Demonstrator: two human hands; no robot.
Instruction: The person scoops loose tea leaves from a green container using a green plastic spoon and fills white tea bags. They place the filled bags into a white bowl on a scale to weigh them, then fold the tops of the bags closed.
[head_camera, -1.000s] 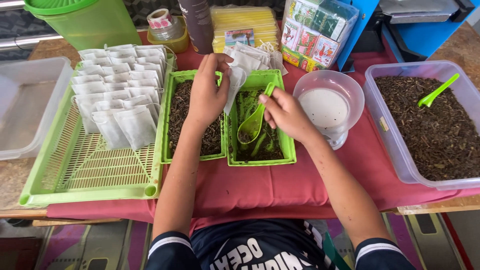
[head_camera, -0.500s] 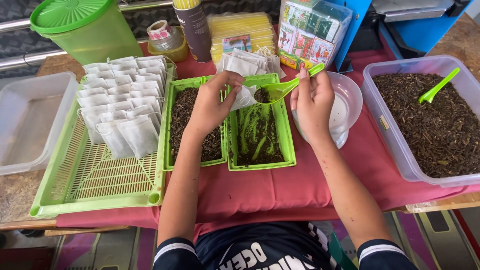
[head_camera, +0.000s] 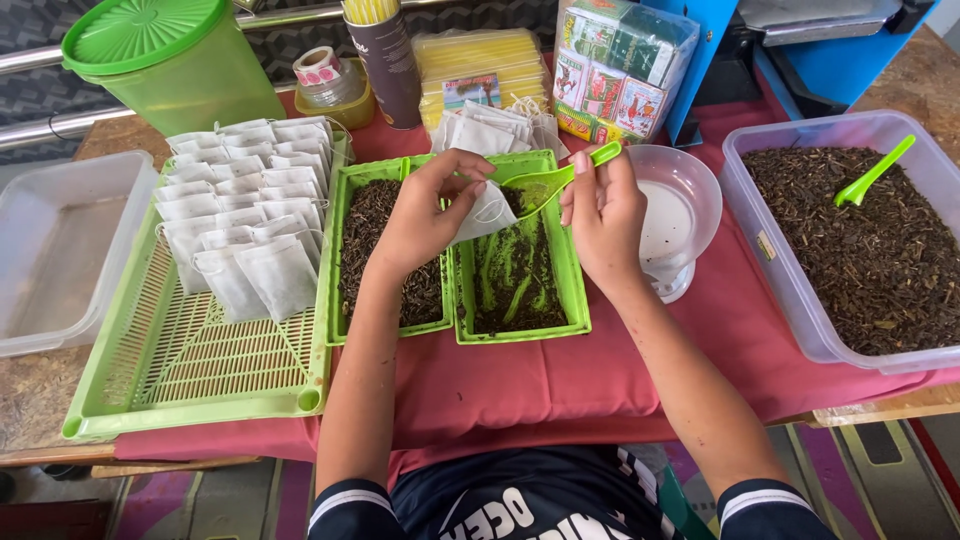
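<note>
My left hand (head_camera: 432, 205) pinches a small white empty tea bag (head_camera: 484, 211) open above the gap between two small green trays. My right hand (head_camera: 602, 205) grips a green plastic spoon (head_camera: 556, 181), its bowl loaded with dark tea leaves and touching the bag's mouth. The left small tray (head_camera: 338, 262) holds loose dark tea. The right small tray (head_camera: 572, 268) holds a thinner, streaked layer of tea. A pile of empty white bags (head_camera: 492, 131) lies just behind the trays.
A large green slotted tray (head_camera: 180, 370) at left carries rows of filled white bags (head_camera: 240, 215). A clear bin of tea (head_camera: 872, 245) with a green scoop (head_camera: 874, 171) stands at right. A white bowl (head_camera: 676, 199), green lidded container (head_camera: 172, 60), empty clear tub (head_camera: 60, 245) and boxes (head_camera: 612, 68) surround them.
My right hand has lifted the spoon from the right small tray up to the bag's mouth. My left hand raised the bag slightly and holds it open.
</note>
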